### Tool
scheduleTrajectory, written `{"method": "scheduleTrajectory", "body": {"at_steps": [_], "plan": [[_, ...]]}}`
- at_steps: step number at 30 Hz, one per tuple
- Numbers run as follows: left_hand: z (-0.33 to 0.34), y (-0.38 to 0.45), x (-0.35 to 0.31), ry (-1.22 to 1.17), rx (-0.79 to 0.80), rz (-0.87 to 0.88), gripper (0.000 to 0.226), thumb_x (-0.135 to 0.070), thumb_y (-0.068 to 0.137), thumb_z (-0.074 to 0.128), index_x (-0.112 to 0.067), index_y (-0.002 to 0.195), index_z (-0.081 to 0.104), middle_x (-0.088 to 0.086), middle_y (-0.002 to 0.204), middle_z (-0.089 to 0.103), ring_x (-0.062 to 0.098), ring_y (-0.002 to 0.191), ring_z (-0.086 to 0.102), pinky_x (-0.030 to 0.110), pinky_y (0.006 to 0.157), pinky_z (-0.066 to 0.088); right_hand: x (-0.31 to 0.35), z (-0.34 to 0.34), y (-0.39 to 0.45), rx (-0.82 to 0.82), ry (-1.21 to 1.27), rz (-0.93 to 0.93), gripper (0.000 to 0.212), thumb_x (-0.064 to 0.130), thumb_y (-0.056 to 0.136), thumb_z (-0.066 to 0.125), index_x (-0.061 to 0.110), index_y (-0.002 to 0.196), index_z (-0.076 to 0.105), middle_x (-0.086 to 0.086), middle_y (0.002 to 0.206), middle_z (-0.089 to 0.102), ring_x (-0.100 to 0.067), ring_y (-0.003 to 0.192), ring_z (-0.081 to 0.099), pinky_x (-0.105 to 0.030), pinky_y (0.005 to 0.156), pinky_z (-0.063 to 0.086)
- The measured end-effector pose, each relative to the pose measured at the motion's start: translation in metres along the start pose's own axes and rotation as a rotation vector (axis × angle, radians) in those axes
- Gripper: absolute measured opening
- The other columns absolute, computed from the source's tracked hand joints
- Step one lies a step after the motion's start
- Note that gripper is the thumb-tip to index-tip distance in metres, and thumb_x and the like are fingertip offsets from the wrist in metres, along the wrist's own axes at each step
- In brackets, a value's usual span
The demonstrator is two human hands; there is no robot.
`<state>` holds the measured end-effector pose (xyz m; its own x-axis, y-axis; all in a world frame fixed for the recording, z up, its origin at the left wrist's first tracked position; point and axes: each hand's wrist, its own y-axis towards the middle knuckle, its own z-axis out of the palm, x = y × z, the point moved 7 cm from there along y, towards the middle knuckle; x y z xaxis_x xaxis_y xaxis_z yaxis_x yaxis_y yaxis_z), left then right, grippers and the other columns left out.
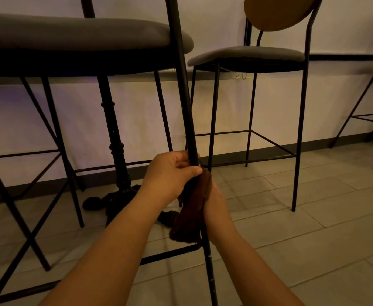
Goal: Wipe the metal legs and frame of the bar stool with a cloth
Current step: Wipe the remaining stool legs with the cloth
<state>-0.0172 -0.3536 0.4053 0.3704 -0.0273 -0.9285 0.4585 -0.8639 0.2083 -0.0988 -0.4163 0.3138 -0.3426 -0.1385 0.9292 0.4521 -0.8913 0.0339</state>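
The left hand (170,173) has its grip closed around a black metal leg (186,107) of the near bar stool (75,34), fingers curled behind the tube and the thumb laid across its front. Just below and to the right, the right hand (214,199) holds a dark brown cloth (192,213) against the same leg; its fingers are hidden behind the cloth, which wraps the tube at the top and hangs in a loose bunch beneath. The leg runs from the upper middle of the view, past the grey padded seat, down to the near edge. A horizontal footrest bar (170,253) meets it just below the cloth. Farther right stands a second stool (247,55) with a round wooden backrest, on the tiled floor (302,206). Far left, an ornate pedestal (117,149) rises beside the pale wall (313,96).
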Motion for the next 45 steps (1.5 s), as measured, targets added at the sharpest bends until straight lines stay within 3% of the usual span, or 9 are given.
{"method": "scheduleTrajectory", "body": {"at_steps": [6, 10, 15, 22, 26, 31, 37, 40, 45], "plan": [[0.010, -0.003, 0.014, -0.005, 0.048, -0.016, 0.025, -0.015, 0.084, 0.070, -0.032, 0.103, 0.066, -0.011, 0.100, 0.071, 0.007, 0.098, 0.064, 0.025, 0.089, 0.051, -0.017, -0.015, -0.010, 0.083, -0.158, 0.044, 0.031, 0.036, 0.101, 0.040, 0.025, 0.087, 0.066, 0.005, 0.065, 0.072, -0.004, 0.056, 0.068, -0.014, 0.044, 0.048], [0.012, -0.005, 0.021, 0.018, 0.044, -0.022, 0.019, -0.023, 0.085, 0.069, -0.034, 0.101, 0.067, -0.020, 0.092, 0.068, -0.007, 0.085, 0.060, 0.007, 0.063, 0.044, -0.023, -0.017, -0.027, 0.157, -0.218, -0.112, 0.036, 0.031, 0.102, 0.038, 0.048, 0.091, 0.068, 0.006, 0.089, 0.072, -0.005, 0.083, 0.070, -0.016, 0.066, 0.054], [0.011, -0.006, 0.023, 0.069, 0.025, -0.020, 0.009, -0.033, 0.085, 0.067, -0.039, 0.092, 0.067, -0.019, 0.091, 0.067, -0.002, 0.087, 0.061, 0.015, 0.067, 0.043, -0.022, -0.010, -0.033, 0.151, -0.310, -0.302, 0.035, 0.027, 0.103, 0.037, 0.056, 0.107, 0.058, 0.009, 0.101, 0.069, -0.008, 0.094, 0.067, -0.023, 0.077, 0.056], [0.015, -0.006, 0.032, 0.018, 0.060, -0.035, 0.024, -0.021, 0.083, 0.071, -0.036, 0.102, 0.067, -0.015, 0.099, 0.070, 0.001, 0.094, 0.063, 0.019, 0.081, 0.049, -0.030, -0.022, -0.012, 0.117, -0.105, 0.014, 0.025, 0.032, 0.100, 0.044, 0.029, 0.090, 0.066, 0.009, 0.069, 0.072, 0.000, 0.061, 0.068, -0.013, 0.050, 0.050], [0.018, -0.010, 0.034, 0.027, 0.060, -0.022, 0.021, -0.022, 0.084, 0.070, -0.041, 0.091, 0.065, -0.019, 0.094, 0.069, -0.006, 0.093, 0.059, 0.011, 0.071, 0.039, -0.039, -0.036, -0.017, 0.051, -0.072, 0.035, 0.011, 0.036, 0.098, 0.049, 0.031, 0.106, 0.055, 0.003, 0.078, 0.074, -0.008, 0.067, 0.071, -0.018, 0.051, 0.052], [0.018, -0.011, 0.037, 0.054, 0.039, 0.000, 0.018, -0.026, 0.086, 0.067, -0.038, 0.099, 0.067, -0.021, 0.097, 0.067, -0.007, 0.094, 0.057, 0.011, 0.071, 0.035, -0.036, -0.035, -0.029, -0.038, -0.139, -0.210, 0.019, 0.030, 0.099, 0.049, 0.039, 0.095, 0.066, -0.001, 0.091, 0.073, -0.021, 0.087, 0.071, -0.031, 0.071, 0.059], [0.018, -0.010, 0.039, 0.034, 0.050, -0.018, 0.018, -0.025, 0.084, 0.069, -0.041, 0.091, 0.066, -0.020, 0.093, 0.069, -0.007, 0.089, 0.059, 0.010, 0.065, 0.038, -0.021, -0.024, -0.039, 0.082, -0.404, -0.511, 0.030, 0.023, 0.098, 0.052, 0.038, 0.123, 0.059, 0.011, 0.103, 0.069, -0.006, 0.097, 0.067, -0.026, 0.081, 0.057], [0.019, -0.008, 0.041, 0.050, 0.054, -0.017, 0.025, -0.019, 0.082, 0.072, -0.040, 0.092, 0.065, -0.018, 0.092, 0.069, -0.006, 0.088, 0.060, 0.010, 0.066, 0.039, -0.023, -0.029, -0.031, 0.079, -0.565, -0.480, 0.015, 0.031, 0.099, 0.050, 0.031, 0.101, 0.065, 0.009, 0.085, 0.070, -0.007, 0.080, 0.068, -0.034, 0.070, 0.059], [0.022, -0.008, 0.045, 0.041, 0.060, -0.005, 0.024, -0.019, 0.083, 0.070, -0.040, 0.094, 0.065, -0.021, 0.091, 0.067, -0.010, 0.087, 0.058, 0.007, 0.066, 0.036, -0.026, -0.043, -0.028, 0.075, -0.637, -0.398, 0.031, 0.043, 0.097, 0.042, 0.033, 0.082, 0.068, 0.018, 0.076, 0.070, 0.001, 0.072, 0.066, -0.012, 0.058, 0.048]]}}
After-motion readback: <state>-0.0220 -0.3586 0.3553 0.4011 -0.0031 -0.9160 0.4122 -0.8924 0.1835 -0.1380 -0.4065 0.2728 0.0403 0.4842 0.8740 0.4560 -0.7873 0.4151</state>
